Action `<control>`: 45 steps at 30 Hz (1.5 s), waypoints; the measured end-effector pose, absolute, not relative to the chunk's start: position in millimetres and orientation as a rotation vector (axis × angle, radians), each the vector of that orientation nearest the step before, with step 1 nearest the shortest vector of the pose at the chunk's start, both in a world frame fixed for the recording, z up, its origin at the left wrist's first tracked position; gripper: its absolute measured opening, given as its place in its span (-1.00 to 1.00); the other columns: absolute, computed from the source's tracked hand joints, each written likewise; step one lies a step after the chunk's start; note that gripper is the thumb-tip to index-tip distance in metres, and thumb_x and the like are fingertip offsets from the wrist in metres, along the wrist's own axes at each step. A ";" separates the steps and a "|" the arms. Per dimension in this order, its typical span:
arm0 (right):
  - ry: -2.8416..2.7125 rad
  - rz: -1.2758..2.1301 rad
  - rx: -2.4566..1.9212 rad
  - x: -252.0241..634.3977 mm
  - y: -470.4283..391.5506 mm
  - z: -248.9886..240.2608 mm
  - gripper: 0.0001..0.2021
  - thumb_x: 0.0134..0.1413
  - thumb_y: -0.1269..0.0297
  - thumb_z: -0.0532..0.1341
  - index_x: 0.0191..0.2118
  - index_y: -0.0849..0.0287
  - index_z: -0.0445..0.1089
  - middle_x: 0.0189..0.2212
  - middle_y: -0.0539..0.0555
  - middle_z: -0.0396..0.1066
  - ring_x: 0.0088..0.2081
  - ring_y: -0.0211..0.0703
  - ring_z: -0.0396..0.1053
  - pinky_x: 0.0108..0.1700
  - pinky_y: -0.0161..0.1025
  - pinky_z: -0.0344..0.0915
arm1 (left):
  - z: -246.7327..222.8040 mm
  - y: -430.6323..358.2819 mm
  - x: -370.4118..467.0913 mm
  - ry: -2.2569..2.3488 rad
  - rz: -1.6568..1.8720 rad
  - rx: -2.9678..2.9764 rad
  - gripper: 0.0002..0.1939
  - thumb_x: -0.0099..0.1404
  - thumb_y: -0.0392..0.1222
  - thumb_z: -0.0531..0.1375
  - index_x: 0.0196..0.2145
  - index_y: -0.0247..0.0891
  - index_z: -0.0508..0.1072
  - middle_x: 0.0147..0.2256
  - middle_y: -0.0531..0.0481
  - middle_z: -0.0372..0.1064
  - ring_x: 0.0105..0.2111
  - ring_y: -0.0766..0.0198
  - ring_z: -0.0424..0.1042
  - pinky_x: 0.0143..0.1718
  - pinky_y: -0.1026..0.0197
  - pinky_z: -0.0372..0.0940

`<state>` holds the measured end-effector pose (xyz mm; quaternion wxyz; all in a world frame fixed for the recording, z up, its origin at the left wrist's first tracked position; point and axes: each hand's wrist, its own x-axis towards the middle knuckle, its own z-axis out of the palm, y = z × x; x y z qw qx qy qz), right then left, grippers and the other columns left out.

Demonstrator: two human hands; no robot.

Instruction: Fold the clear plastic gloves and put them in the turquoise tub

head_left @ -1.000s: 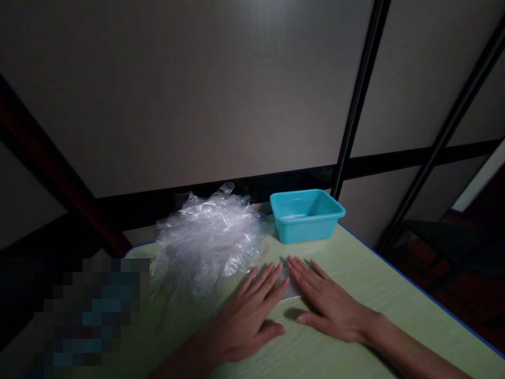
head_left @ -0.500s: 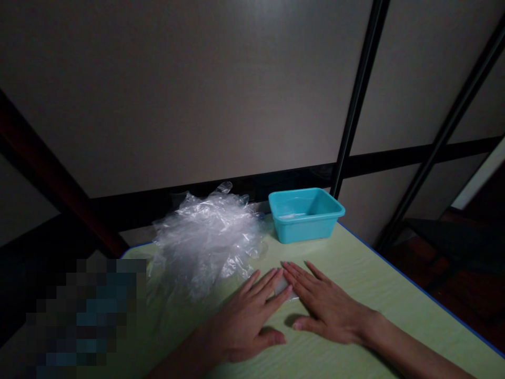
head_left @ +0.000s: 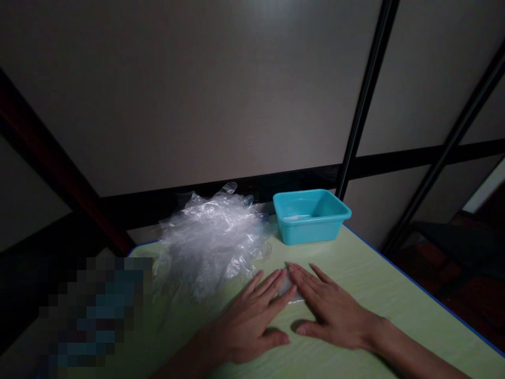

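Observation:
A small piece of clear plastic [head_left: 291,291] lies flat on the pale green table [head_left: 374,284], partly hidden under the fingers of both hands. My left hand [head_left: 254,321] rests over its left side, palm down with the fingers spread. From the right, my right hand [head_left: 333,308] covers its other side, also palm down and with its fingers apart. The fingertips of the two hands nearly meet at the far end of the piece. Beyond my left hand is a large loose heap of clear plastic [head_left: 215,237], crinkled and shiny.
A turquoise basin [head_left: 311,231] stands at the back of the table, right of the heap, with something whitish inside. Behind the table rise grey panels [head_left: 236,95] with dark frames. A dark seat [head_left: 461,247] is at the far right. The lower left is pixelated.
The whole view has shifted slightly, so things appear a little further right. Slightly more of the small plastic piece shows between my hands, which stay flat on it.

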<state>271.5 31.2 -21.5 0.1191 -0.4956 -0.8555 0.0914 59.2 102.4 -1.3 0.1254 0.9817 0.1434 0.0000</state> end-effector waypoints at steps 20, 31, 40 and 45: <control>-2.502 -0.068 -1.272 285.2 33.8 0.1 -0.78 0.17 0.36 0.00 -0.30 0.20 0.40 -0.21 0.08 0.36 -0.16 -0.13 0.24 -0.04 -0.13 0.20 | -0.7 102.0 55.9 0.554 0.079 2.714 -0.19 0.21 -0.13 0.11 0.21 -0.11 -0.37 0.24 -0.01 -0.38 0.20 0.09 -0.39 0.15 -0.08 -0.28; -1.899 0.658 -1.165 276.7 32.2 0.4 -0.91 0.07 0.40 0.04 -0.41 0.20 0.24 -0.34 0.08 0.38 -0.30 -0.20 0.32 -0.23 -0.25 0.23 | -8.8 103.7 65.9 0.626 0.636 2.380 -0.68 0.08 -0.32 0.13 -0.15 -0.20 0.36 -0.11 -0.03 0.35 -0.07 0.15 0.26 0.08 0.08 -0.05; -1.231 1.221 -0.958 256.4 41.3 -11.6 -0.71 -0.11 0.19 0.26 -0.44 0.16 0.10 -0.68 -0.17 0.13 -0.65 -0.43 0.03 -0.59 -0.44 -0.05 | -8.0 95.6 81.9 0.838 0.757 1.557 -0.74 0.02 -0.06 0.12 -0.65 -0.28 0.23 -0.68 0.14 0.09 -0.63 0.36 0.12 -0.59 0.34 0.00; -1.196 1.297 -0.935 252.3 40.2 -13.7 -0.66 -0.10 0.22 0.28 -0.33 0.15 0.07 -0.66 -0.19 0.15 -0.65 -0.45 0.03 -0.61 -0.46 -0.08 | -1.2 93.2 81.1 0.845 0.692 1.403 -0.76 -0.01 -0.07 0.14 -0.64 -0.29 0.27 -0.66 0.12 0.14 -0.61 0.37 0.15 -0.56 0.34 0.03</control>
